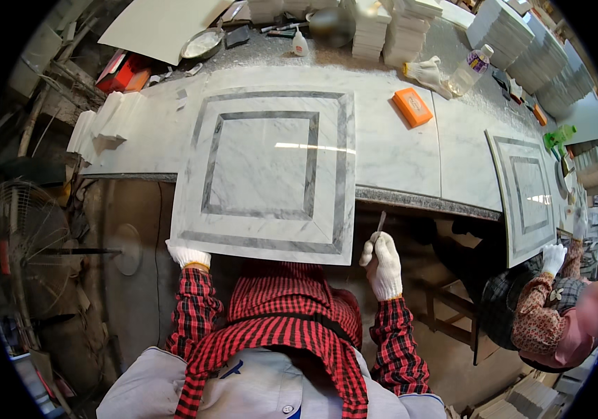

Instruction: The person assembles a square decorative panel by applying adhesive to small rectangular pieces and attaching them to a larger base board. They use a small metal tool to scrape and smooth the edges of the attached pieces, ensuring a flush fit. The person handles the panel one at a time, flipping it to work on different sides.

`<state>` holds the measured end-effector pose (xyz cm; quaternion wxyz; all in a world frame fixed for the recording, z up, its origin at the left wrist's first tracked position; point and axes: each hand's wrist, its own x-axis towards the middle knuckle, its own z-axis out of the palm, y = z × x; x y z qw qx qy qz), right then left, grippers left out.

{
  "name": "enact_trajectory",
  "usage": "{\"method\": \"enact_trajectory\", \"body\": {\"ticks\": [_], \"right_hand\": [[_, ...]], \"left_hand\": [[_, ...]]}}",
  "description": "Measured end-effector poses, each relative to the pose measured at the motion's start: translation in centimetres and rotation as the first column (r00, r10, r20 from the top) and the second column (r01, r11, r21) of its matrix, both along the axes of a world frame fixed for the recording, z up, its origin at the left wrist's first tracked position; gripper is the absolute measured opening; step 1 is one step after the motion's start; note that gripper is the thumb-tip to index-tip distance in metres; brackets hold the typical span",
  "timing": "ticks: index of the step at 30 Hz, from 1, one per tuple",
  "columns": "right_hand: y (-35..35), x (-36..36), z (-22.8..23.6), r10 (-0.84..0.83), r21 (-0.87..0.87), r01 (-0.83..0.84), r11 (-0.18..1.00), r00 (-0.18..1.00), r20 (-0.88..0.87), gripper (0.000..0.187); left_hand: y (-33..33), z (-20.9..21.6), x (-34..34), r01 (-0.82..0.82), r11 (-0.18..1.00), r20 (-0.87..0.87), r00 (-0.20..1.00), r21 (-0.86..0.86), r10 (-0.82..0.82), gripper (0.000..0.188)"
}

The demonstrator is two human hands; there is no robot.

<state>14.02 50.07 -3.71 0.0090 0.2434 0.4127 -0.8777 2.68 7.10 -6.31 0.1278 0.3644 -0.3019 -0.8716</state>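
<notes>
- Head view: the left hand (186,254), in a white glove, grips the near left corner of a square marble panel (269,174) inlaid with two grey frames — it overhangs the edge of the marble workbench (397,150).
- The right hand (383,264) is closed around a thin blade-like tool (381,223), just beside the panel's right corner.
- Judging by this, the inlay looks complete; edge finishing seems left.
- An orange block (412,106) lies apart; a co-worker's gloved hand (554,257) holds a second panel (524,195).

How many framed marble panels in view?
2. One marble panel overhangs the bench edge, the left hand at its near corner. The other panel lies right, by a co-worker. Stacks behind may hide more.
</notes>
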Motion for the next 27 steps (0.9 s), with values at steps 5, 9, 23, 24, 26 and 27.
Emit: {"method": "enact_trajectory", "body": {"ticks": [5,9,23,24,26,27], "right_hand": [[-1.5,0.4,-1.3,0.078,-0.046,-0.078,0.996,0.997,0.003,0.022],[-3.5,-0.6,-1.9,0.092,-0.058,-0.094,0.994,0.995,-0.041,0.025],[-6.5,0.4,-3.7,-0.057,-0.101,0.045,0.994,0.991,-0.120,0.030],[-6.7,1.0,-3.7,-0.048,-0.108,0.034,0.994,0.991,-0.124,0.031],[-7.2,2.1,-3.7,-0.063,-0.109,0.049,0.993,0.990,-0.125,0.030],[-7.5,2.7,-3.9,-0.080,-0.118,0.065,0.991,0.989,-0.126,0.029]], "left_hand": [[-2.3,-2.0,-1.7,0.030,0.994,-0.002,1.000,0.101,-0.030,0.071],[-8.6,-7.6,-1.1,0.404,0.882,0.160,0.914,-0.245,-0.374,0.067],[8.0,6.9,7.6,0.603,0.781,0.098,0.778,0.162,-0.621,0.094],[8.3,6.5,7.5,0.682,0.712,0.053,0.715,0.167,-0.697,0.089],[10.3,7.6,6.8,0.762,0.602,-0.016,0.623,0.239,-0.782,0.065],[11.1,7.5,6.5,0.743,0.631,0.039,0.640,0.224,-0.767,0.065]]}}
